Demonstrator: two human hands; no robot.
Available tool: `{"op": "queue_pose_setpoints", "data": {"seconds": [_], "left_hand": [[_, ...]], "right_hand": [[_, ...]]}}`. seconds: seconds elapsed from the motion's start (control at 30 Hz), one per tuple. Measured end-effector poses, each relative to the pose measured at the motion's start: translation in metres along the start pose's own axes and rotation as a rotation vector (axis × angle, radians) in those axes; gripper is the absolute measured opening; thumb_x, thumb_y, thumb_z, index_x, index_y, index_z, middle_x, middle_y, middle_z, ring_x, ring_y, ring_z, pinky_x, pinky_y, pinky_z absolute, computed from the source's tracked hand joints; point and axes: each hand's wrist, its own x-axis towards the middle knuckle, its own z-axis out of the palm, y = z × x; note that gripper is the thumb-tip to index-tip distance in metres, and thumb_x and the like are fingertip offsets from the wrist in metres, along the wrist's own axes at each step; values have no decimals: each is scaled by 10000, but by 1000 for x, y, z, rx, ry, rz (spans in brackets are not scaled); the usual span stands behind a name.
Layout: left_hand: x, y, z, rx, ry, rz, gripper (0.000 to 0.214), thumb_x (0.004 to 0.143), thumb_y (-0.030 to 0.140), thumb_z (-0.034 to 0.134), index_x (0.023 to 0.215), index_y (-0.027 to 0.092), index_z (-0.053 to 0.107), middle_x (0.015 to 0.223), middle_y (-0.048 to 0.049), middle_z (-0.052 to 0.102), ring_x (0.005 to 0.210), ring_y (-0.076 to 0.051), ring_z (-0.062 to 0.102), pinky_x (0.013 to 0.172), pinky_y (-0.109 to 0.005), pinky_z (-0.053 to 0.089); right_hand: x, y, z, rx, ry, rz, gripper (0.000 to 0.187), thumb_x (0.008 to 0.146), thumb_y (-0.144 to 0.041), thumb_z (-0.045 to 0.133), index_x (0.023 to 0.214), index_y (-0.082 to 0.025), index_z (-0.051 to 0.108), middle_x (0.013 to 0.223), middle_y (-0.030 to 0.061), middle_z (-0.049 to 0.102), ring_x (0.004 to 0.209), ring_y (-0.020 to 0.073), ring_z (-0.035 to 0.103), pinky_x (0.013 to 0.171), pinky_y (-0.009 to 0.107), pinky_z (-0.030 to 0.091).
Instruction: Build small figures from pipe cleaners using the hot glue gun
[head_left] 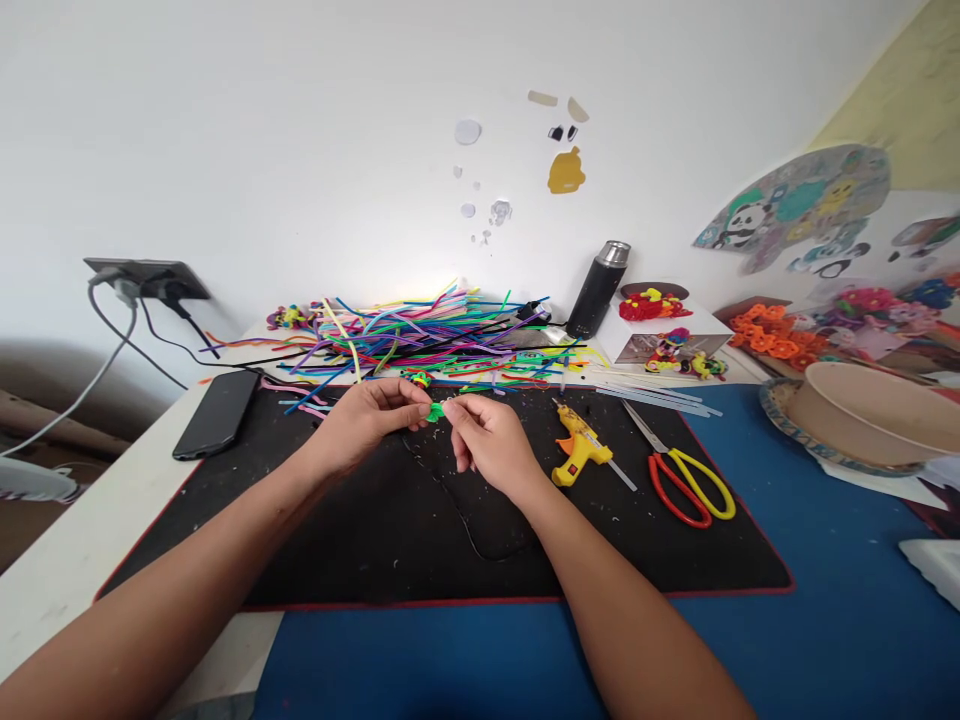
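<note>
Both of my hands meet over the black mat (360, 540) near its far edge. My left hand (367, 418) and my right hand (487, 440) each pinch one small green pipe-cleaner piece (436, 410) between fingertips, left hand on its left side, right hand on its right. A small multicoloured pipe-cleaner figure (420, 380) lies just behind the hands. A heap of coloured pipe cleaners (420, 335) is spread along the back of the table.
A yellow glue gun (577, 450) and red-and-yellow scissors (686, 480) lie on the mat to the right. A black phone (216, 412) lies at left. A dark flask (598, 290), finished pipe-cleaner flowers (772, 335) and a round tray (862, 415) stand at right.
</note>
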Motion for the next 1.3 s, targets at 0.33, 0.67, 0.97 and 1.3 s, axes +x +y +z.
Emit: {"op": "queue_pose_setpoints", "data": {"seconds": [0.33, 0.67, 0.97, 1.3], "left_hand": [[-1, -2, 3, -50, -15, -4, 273, 665, 358, 951, 797, 164, 811, 732, -52, 707, 675, -170, 615, 660, -273, 495], [-3, -4, 10, -57, 11, -19, 310, 663, 422, 945, 823, 178, 840, 734, -63, 738, 661, -175, 603, 639, -279, 482], [-4, -3, 11, 11, -1, 18, 347, 707, 492, 912, 829, 177, 835, 709, -63, 725, 639, -171, 603, 615, -276, 486], [-6, -7, 22, 105, 77, 21, 461, 719, 614, 847, 800, 167, 772, 691, -36, 700, 637, -169, 602, 613, -281, 494]], "right_hand": [[4, 3, 0, 241, -11, 106, 350, 891, -545, 669, 844, -204, 605, 517, -78, 553, 383, 95, 519, 370, 199, 350], [3, 1, 1, 256, -22, 79, 334, 905, -532, 652, 834, -216, 569, 487, -101, 498, 375, 100, 521, 373, 203, 341], [4, 7, 7, 236, -6, 95, 324, 910, -525, 652, 832, -226, 553, 443, -125, 419, 341, 101, 489, 373, 213, 305], [6, 13, 10, 267, 46, 64, 347, 907, -502, 659, 751, -226, 520, 398, -126, 398, 305, 84, 431, 356, 205, 266]]}}
